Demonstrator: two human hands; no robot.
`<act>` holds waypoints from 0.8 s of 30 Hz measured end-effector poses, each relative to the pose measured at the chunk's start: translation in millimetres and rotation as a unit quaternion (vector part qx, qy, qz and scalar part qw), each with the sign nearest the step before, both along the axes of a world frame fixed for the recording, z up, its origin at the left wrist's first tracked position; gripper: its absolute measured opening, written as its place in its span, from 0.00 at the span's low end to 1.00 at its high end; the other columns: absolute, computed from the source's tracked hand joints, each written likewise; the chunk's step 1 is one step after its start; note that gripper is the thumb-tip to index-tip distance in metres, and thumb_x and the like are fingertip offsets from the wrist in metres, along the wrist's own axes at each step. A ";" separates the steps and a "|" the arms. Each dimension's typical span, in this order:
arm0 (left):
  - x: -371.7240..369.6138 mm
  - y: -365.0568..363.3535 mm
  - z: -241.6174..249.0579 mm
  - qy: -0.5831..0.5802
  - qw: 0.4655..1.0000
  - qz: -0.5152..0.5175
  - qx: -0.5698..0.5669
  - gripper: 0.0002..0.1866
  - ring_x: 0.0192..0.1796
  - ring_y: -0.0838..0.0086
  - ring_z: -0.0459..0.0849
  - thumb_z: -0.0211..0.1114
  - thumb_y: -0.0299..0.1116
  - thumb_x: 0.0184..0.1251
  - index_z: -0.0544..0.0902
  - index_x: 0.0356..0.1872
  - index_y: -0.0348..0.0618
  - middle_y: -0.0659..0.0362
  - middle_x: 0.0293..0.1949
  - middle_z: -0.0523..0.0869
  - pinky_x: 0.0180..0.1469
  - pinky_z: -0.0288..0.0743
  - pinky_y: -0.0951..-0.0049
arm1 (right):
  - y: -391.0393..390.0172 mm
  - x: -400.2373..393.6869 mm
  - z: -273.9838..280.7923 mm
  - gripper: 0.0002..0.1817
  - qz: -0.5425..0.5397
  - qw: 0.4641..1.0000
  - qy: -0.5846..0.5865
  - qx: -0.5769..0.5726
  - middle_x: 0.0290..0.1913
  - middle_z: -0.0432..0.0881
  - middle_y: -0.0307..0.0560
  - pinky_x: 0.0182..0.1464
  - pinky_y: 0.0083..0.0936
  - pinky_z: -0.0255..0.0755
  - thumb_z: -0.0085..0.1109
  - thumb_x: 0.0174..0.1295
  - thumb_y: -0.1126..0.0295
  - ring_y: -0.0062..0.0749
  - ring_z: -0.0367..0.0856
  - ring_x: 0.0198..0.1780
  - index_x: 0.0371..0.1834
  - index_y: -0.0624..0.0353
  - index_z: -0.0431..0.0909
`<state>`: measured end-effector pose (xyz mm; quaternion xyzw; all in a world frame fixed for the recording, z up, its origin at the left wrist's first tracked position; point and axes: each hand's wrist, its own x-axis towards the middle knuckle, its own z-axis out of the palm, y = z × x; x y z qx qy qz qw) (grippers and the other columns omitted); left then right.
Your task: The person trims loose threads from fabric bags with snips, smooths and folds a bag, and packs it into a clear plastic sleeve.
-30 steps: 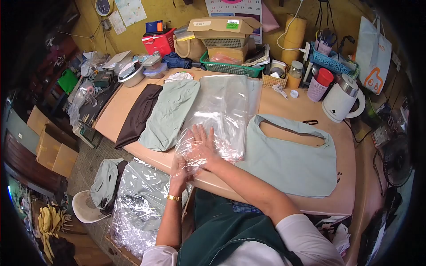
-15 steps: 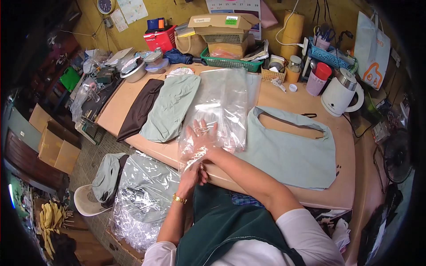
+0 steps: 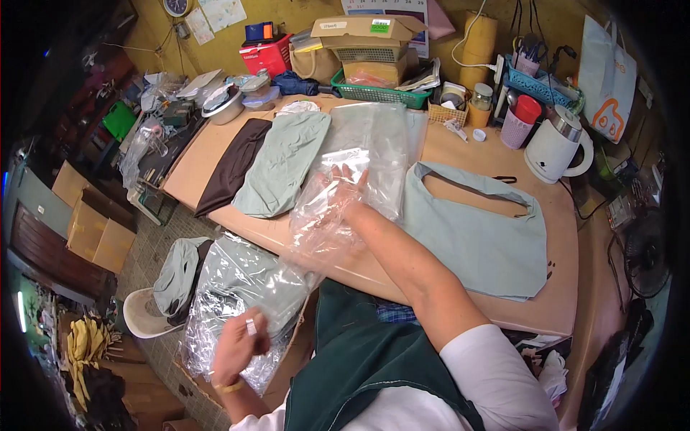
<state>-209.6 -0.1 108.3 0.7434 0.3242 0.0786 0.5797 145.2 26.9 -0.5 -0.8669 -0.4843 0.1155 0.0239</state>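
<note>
My right hand (image 3: 341, 189) is inside a clear plastic bag (image 3: 309, 228), its fingers spread and seen through the film. The bag lies over a stack of flat clear bags (image 3: 384, 133) on the table, and its open end hangs past the front edge. Lower left, my left hand (image 3: 243, 340) is closed in front of a pile of plastic-wrapped pale green cloth (image 3: 237, 276). A small white patch shows at its fingers, and I cannot tell what it is. To the right lies a pale green shoulder bag (image 3: 474, 244), spread flat with its handle loop at the top.
Folded pale green cloth (image 3: 284, 165) and dark brown cloth (image 3: 233, 169) lie left of the clear bags. A white kettle (image 3: 552, 154), a pink cup (image 3: 514, 131) and a green basket (image 3: 381, 95) line the back. A pale stool (image 3: 142, 313) stands at left.
My left hand has moved from the clear bag's mouth down and left, over the wrapped pile. My right hand has shifted slightly up and right inside the bag.
</note>
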 end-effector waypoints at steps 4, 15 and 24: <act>-109.6 8.1 23.4 -0.171 0.887 0.229 0.362 0.16 0.45 0.68 0.83 0.58 0.32 0.71 0.80 0.50 0.28 0.48 0.47 0.83 0.46 0.78 0.69 | -0.3 -0.1 -4.9 0.73 -0.003 1.000 0.004 0.007 0.81 0.39 0.51 0.68 0.80 0.22 0.69 0.31 0.26 0.53 0.33 0.81 0.80 0.44 0.42; -66.1 40.9 25.3 -0.342 0.645 0.341 0.592 0.04 0.30 0.69 0.82 0.59 0.19 0.60 0.83 0.31 0.36 0.54 0.33 0.86 0.33 0.75 0.69 | -116.1 -117.9 52.5 0.30 0.214 0.867 0.394 0.218 0.48 0.84 0.55 0.57 0.39 0.74 0.48 0.70 0.44 0.47 0.83 0.51 0.56 0.62 0.78; 148.8 -66.6 -4.8 -0.082 0.844 -0.264 0.460 0.19 0.48 0.54 0.80 0.69 0.36 0.60 0.76 0.48 0.36 0.47 0.46 0.77 0.47 0.77 0.63 | -192.5 -58.1 -16.3 0.09 -0.064 0.716 0.566 0.404 0.43 0.84 0.46 0.47 0.19 0.75 0.55 0.70 0.72 0.23 0.82 0.45 0.44 0.68 0.80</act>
